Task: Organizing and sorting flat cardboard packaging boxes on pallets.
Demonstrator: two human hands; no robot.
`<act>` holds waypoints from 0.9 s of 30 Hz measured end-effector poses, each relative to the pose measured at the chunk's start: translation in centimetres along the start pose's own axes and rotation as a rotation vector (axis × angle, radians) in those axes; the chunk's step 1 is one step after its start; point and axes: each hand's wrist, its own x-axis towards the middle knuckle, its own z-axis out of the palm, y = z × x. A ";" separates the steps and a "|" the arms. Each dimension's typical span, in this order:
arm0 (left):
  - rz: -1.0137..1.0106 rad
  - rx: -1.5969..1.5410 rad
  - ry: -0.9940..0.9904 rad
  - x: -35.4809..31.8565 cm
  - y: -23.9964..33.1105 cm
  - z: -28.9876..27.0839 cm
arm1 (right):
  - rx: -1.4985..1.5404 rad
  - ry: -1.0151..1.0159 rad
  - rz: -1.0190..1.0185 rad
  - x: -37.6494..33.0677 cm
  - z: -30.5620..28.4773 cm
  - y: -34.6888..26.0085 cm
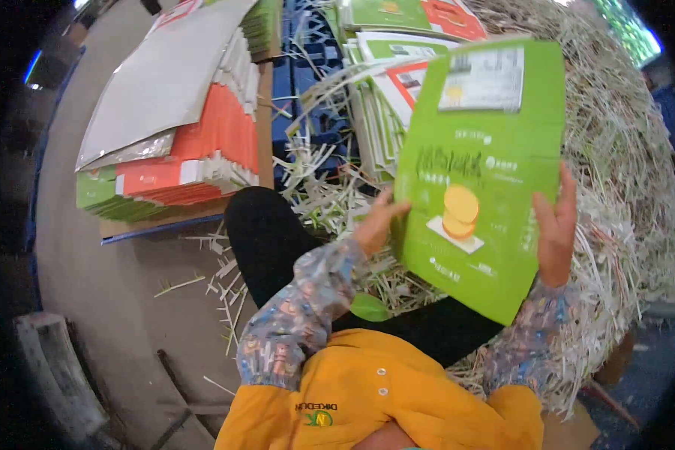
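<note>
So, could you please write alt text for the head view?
A bare left hand and right hand hold a flat green carton by its sides. Shredded paper is heaped at right, green and orange cardboard stacked at left.

Workshop: carton stacks [225, 135], paper scraps [615, 172]

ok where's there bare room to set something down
Best patch: the gray floor at left, between the left box stack and the gray beam at lower left. Crowded: the gap right of that stack, strewn with paper strips, and the right side, filled by the shredded-paper heap beyond the green carton.
</note>
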 end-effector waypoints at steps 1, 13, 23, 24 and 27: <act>0.079 0.011 -0.040 0.4 1.2 -0.4 | 0.250 0.064 0.029 0.6 -0.3 -0.3; -0.231 0.494 0.249 2.0 -0.5 -7.4 | 0.389 -0.005 0.663 -1.5 3.8 26.1; -0.215 0.308 0.120 0.9 -1.1 -6.3 | 0.346 0.016 0.592 -1.6 4.0 28.2; -0.227 0.290 0.128 0.6 -1.0 -6.4 | 0.353 0.008 0.590 -1.9 3.8 28.2; -0.210 0.290 0.148 0.1 -0.5 -7.3 | 0.581 -0.037 0.607 -2.1 4.3 27.6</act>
